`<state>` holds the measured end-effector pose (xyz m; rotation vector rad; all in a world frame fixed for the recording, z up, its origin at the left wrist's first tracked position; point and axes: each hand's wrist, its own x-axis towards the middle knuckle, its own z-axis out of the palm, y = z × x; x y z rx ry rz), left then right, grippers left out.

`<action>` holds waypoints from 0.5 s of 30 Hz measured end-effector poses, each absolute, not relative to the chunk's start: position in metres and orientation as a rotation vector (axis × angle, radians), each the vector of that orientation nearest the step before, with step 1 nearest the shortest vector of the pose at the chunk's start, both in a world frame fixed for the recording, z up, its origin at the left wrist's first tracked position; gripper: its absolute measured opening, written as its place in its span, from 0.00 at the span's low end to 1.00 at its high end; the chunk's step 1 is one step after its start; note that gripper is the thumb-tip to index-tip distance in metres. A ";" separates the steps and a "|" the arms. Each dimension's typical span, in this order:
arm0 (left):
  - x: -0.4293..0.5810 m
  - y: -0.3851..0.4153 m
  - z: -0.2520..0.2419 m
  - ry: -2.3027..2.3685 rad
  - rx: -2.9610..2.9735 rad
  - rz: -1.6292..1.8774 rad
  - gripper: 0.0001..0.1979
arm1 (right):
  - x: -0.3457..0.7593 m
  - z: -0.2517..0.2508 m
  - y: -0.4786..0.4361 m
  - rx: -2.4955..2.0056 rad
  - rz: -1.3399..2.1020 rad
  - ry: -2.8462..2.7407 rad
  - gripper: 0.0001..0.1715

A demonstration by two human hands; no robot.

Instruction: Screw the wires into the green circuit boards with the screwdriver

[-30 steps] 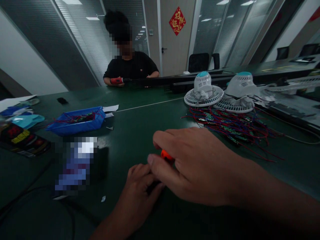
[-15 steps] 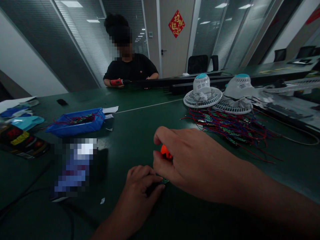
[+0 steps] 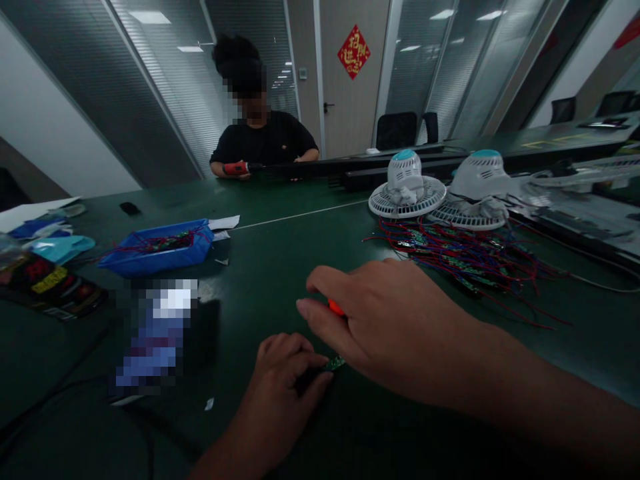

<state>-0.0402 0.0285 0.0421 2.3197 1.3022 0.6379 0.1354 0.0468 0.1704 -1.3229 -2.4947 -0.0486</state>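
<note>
My left hand (image 3: 287, 393) rests low over the table, thumb and forefinger pinching the end of a small green circuit board (image 3: 336, 363). Above and to the right, my right hand (image 3: 380, 310) curls around a bright orange object (image 3: 336, 307). Only a bit of that orange piece shows between the fingers, so its kind is hidden. The index finger and thumb of this hand stand apart at their tips, and its lower edge partly covers the far end of the board.
A blue tray (image 3: 193, 252) of wired boards stands left, near a pixelated phone-like item (image 3: 155, 340) and a dark bottle (image 3: 55, 283). Right lie a tangle of wired boards (image 3: 460, 257) and white fans (image 3: 407, 180). Opposite, a person (image 3: 265, 143) holds a red tool (image 3: 236, 169).
My right thumb and index finger have spread slightly, and less of the orange object shows. More of the circuit board is visible. The whole view has shifted a little.
</note>
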 end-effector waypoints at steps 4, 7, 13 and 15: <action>-0.040 0.029 0.043 1.308 2.318 0.650 0.07 | 0.135 0.169 0.047 -1.348 -0.013 -2.476 0.11; -0.041 0.029 0.042 1.310 2.318 0.661 0.06 | 0.136 0.171 0.045 -1.352 0.055 -2.455 0.12; -0.040 0.028 0.040 1.303 2.300 0.705 0.05 | 0.138 0.178 0.040 -1.315 0.180 -2.485 0.08; -0.039 0.027 0.041 1.306 2.277 0.714 0.05 | 0.139 0.177 0.041 -1.305 0.132 -2.487 0.12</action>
